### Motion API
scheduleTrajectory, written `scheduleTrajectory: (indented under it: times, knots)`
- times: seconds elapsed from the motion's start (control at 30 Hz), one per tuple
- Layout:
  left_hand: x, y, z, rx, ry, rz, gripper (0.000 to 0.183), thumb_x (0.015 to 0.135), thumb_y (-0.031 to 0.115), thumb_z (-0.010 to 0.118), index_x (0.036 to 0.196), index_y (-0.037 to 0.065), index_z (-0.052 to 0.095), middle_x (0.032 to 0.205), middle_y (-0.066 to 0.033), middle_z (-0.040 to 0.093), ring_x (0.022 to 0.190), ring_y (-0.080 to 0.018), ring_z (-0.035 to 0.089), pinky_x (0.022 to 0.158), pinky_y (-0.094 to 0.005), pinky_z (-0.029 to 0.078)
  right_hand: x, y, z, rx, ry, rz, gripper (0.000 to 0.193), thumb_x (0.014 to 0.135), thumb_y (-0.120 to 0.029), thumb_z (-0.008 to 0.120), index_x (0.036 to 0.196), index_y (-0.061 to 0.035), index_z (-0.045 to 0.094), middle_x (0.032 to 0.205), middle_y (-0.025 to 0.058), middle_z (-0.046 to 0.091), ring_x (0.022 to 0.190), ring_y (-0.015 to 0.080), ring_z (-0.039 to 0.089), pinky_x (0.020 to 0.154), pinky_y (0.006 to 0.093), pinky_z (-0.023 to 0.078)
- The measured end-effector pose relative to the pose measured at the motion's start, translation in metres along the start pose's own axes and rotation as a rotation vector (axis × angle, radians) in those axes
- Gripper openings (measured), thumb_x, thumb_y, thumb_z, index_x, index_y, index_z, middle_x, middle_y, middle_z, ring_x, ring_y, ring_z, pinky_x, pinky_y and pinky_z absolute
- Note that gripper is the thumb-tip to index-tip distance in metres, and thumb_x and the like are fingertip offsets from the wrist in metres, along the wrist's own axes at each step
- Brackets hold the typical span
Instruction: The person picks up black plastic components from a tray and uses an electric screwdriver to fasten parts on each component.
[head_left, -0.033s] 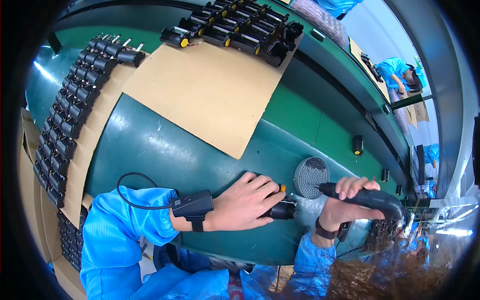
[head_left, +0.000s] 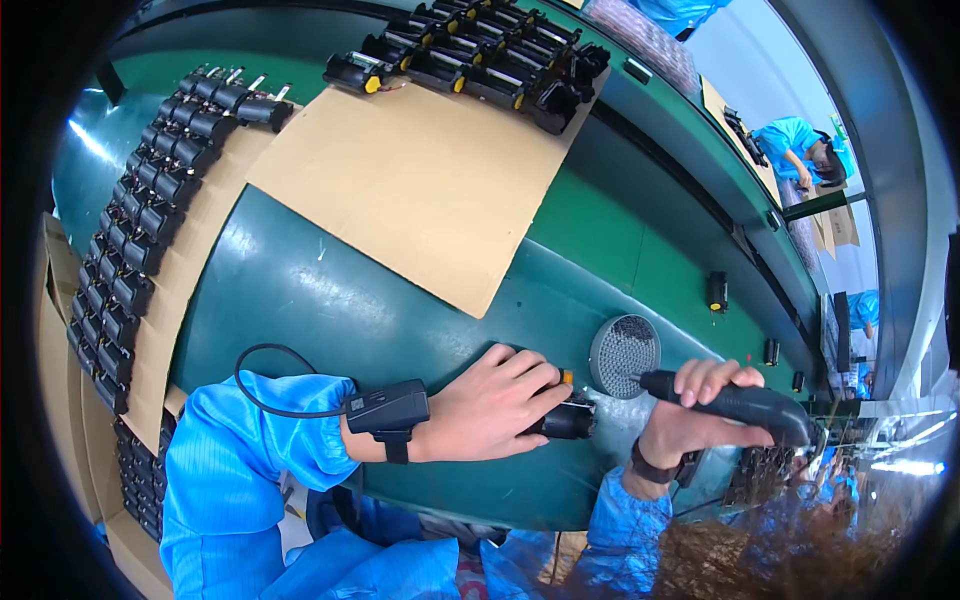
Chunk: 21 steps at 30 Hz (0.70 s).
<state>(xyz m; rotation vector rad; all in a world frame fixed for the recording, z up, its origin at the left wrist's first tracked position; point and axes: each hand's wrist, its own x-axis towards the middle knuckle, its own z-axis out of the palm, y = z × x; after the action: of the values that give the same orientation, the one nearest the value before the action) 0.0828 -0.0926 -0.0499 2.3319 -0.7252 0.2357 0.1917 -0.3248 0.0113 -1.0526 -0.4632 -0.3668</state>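
My left hand [head_left: 495,405] rests over a black cylindrical part [head_left: 568,420] on the table, fingers curled around its left end. A small orange-yellow piece [head_left: 566,377] shows by the fingertips. My right hand [head_left: 690,410] is wrapped around a black electric screwdriver [head_left: 740,402]. The tool lies nearly level, its tip pointing left at the lower right edge of a round grey dish [head_left: 618,372]. That dish has a grid of holes, and small dark pieces, perhaps screws, are heaped at its far side. Whether the tip touches one cannot be made out.
A cardboard sheet [head_left: 400,190] carries rows of black parts with yellow ends [head_left: 470,60] at the back. More black parts [head_left: 150,215] line cardboard at the left. Single parts [head_left: 717,291] stand on the green strip at right. A co-worker [head_left: 800,145] sits beyond.
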Motion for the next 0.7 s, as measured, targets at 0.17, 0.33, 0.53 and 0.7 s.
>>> scheduleTrajectory:
  times: [0.17,0.33,0.53,0.7]
  knots:
    - [-0.003,-0.004,-0.001,-0.087,-0.017,-0.07,0.068,0.084,0.04,0.085,0.138,0.003,0.063,0.123,-0.009,0.058,0.123,-0.0285,0.054,0.102,-0.0433,0.043,-0.026,-0.018,0.04,0.195,-0.118,0.096,0.082,0.093,-0.09,0.045,0.107,-0.0093,0.047,0.068,0.0028,0.05,0.049,0.0136,0.049,0.044,0.0281,0.041]
    - [-0.001,-0.003,0.0,-0.109,-0.015,-0.076,0.068,0.082,0.04,0.086,0.136,0.004,0.064,0.122,-0.0082,0.057,0.121,-0.0277,0.053,0.101,-0.0424,0.043,-0.049,-0.013,0.049,0.193,-0.325,0.128,0.084,0.09,-0.089,0.054,0.107,-0.0066,0.049,0.073,0.0077,0.058,0.052,0.0184,0.055,0.048,0.0325,0.049]
    - [-0.002,-0.004,0.003,-0.102,-0.009,-0.077,0.068,0.081,0.04,0.087,0.134,0.005,0.065,0.121,-0.0079,0.057,0.121,-0.0269,0.053,0.1,-0.0416,0.043,-0.06,0.0,0.054,0.105,-0.373,0.105,0.085,0.087,-0.088,0.058,0.108,-0.0062,0.048,0.073,0.0083,0.055,0.052,0.0191,0.052,0.045,0.0332,0.046]
    - [-0.002,-0.004,0.002,-0.108,-0.002,-0.071,0.068,0.08,0.041,0.087,0.134,0.005,0.066,0.121,-0.0079,0.057,0.121,-0.0268,0.053,0.099,-0.0413,0.043,-0.062,0.003,0.055,0.069,-0.377,0.099,0.087,0.086,-0.09,0.059,0.107,-0.0063,0.048,0.073,0.0085,0.056,0.052,0.019,0.052,0.045,0.0335,0.046]
